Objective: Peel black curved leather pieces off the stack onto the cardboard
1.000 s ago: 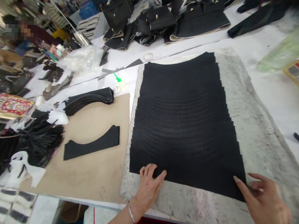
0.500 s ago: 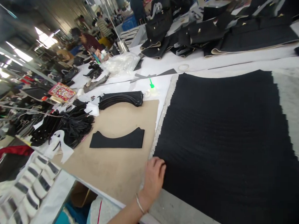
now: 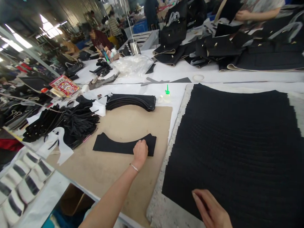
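My left hand (image 3: 141,151), a bracelet on its wrist, is closed over the right part of a black piece with a curved cut-out (image 3: 113,146). That piece lies flat on a tan board (image 3: 109,179), and my fingertips are hidden behind my knuckles. At the lower right, my right hand (image 3: 212,211) is over the near edge of a broad black layer with stepped side edges (image 3: 236,140). Its thumb and fingers come together; whether anything is between them I cannot make out. A stack of similar curved black pieces (image 3: 132,100) sits at the board's far edge.
A bottle with a green nozzle (image 3: 167,91) stands beyond the board. Black strips (image 3: 76,124) and white scraps (image 3: 62,147) lie to the left. Black bag panels (image 3: 271,56) cover the far table, where a person's hand (image 3: 243,15) shows. Striped pads (image 3: 27,176) fill the lower left.
My left hand has left the near-left corner of the black layer and moved left onto the curved piece. My right hand has come into view at the lower right. The view has shifted.
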Action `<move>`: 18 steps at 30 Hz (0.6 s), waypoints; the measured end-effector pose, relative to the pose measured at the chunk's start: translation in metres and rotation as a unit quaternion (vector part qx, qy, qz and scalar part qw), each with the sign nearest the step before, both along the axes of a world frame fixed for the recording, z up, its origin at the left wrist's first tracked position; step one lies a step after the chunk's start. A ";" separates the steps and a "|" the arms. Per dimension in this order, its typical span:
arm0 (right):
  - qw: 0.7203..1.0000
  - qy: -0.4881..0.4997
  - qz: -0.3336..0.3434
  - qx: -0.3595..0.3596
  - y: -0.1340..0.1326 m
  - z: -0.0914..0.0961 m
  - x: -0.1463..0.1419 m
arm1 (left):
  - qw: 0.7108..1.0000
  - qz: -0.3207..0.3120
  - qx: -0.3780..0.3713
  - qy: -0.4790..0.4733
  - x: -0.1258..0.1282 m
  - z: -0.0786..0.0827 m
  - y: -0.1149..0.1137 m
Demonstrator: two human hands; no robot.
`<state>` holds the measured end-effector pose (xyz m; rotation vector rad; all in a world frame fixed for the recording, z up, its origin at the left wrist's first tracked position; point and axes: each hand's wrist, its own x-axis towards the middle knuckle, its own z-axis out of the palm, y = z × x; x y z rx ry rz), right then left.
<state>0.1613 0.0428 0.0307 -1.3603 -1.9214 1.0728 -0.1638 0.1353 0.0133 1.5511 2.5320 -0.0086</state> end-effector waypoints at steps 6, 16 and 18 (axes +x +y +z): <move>0.993 0.042 0.089 -0.058 0.044 0.019 -0.113 | 0.998 -0.039 0.007 -0.041 -0.011 0.011 -0.006; 0.995 -0.016 0.088 -0.042 0.071 -0.004 -0.168 | 0.990 -0.011 0.011 -0.143 -0.031 0.006 0.005; 0.995 -0.043 0.088 -0.007 0.077 -0.007 -0.175 | 0.984 0.020 0.010 -0.178 -0.040 0.007 0.008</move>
